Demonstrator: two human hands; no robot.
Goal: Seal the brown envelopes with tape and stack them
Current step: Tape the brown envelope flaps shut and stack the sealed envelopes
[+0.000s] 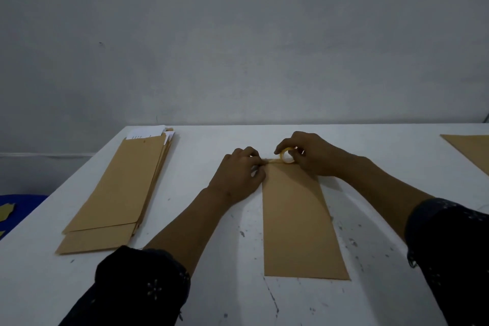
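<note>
Envelope (299, 219) flat; tape roll (287, 155) (right grip (315, 156)) at far end.

Left hand (239, 172), right hand (308, 155) curled.

An envelope (301, 222) lies lengthwise on the desk (201, 145). At its far end sit the left hand (239, 174) and, to the right, the right hand (315, 155) with the tape roll (287, 156). A stack of envelopes (119, 193) lies well left of that envelope; another envelope (471, 148) lies far right.
</note>
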